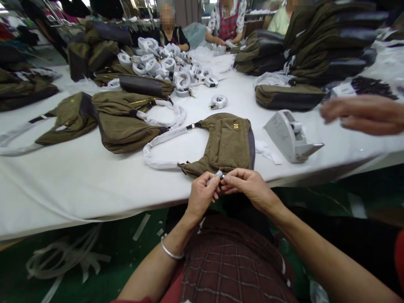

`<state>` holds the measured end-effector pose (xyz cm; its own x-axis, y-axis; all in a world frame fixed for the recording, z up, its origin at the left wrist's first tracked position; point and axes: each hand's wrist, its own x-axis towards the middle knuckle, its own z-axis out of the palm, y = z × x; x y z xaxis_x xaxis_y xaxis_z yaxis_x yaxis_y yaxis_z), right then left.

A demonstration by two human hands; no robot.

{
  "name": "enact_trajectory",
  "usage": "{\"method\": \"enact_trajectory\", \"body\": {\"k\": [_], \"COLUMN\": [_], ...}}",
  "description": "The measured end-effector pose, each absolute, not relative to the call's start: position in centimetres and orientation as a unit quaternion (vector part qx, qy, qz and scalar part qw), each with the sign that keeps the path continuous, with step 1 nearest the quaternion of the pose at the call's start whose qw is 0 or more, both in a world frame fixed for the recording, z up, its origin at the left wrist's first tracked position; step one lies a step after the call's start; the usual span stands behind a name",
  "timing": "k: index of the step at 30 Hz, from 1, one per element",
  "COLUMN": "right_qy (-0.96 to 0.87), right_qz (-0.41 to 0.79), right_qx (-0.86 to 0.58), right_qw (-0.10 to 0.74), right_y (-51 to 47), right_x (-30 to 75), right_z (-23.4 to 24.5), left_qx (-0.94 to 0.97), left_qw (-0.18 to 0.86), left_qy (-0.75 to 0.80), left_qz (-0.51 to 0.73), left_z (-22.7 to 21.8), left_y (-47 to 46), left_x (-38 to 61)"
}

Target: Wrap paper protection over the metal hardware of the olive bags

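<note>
An olive corduroy shoulder bag (232,143) with a gold emblem lies at the table's front edge. Its strap (160,145) is wrapped in white and loops to the left. At the bag's near edge, the fingers of my left hand (202,191) are closed on a small white-wrapped piece (219,173). Close against it, my right hand (249,185) pinches a small dark piece, mostly hidden by the fingertips. Whether these pieces are attached to the bag's zip cannot be made out.
A grey tape dispenser (285,134) stands right of the bag, near another person's blurred hand (362,114). More olive bags (126,122) lie left. Coiled white-wrapped straps (164,63) and bag stacks (331,46) fill the back. People sit across the table (94,181).
</note>
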<state>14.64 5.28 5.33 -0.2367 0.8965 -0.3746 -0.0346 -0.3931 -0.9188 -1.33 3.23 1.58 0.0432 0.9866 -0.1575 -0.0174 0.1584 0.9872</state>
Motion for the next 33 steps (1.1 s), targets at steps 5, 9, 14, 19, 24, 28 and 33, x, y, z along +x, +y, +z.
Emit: {"method": "enact_trajectory", "body": {"k": [5,9,14,19,24,28,33], "right_qy": [-0.422,-0.436,-0.447,-0.469,-0.466,-0.515,-0.561], "right_qz": [0.636,0.618,0.621,0.629,0.633,0.618,0.583], "right_qx": [-0.536,-0.547,-0.556,-0.541,-0.523,-0.511,-0.503], "right_qw": [0.362,0.358,0.325,0.303,0.328,0.304,0.305], "right_y": [5.4,5.2,5.4,5.9,5.8,6.4,6.9], "right_x": [14.2,13.9,14.4,14.7,14.6,14.8,14.5], "right_z": [4.4,3.6,2.0,0.4,-0.6,-1.8,-2.4], "left_qx": [0.487,0.501,0.498,0.366,0.215,0.113,0.105], "left_qw": [0.542,0.512,0.493,0.632,0.717,0.775,0.786], "left_qy": [0.527,0.551,0.559,0.511,0.446,0.411,0.412], "left_qz": [0.437,0.428,0.444,0.454,0.49,0.467,0.45], "left_z": [1.7,1.7,0.9,0.6,1.2,1.3,1.4], "left_y": [2.9,2.5,2.1,2.3,2.3,2.2,2.0], "left_x": [-1.1,-0.9,-0.8,-0.6,-0.1,0.3,0.4]}}
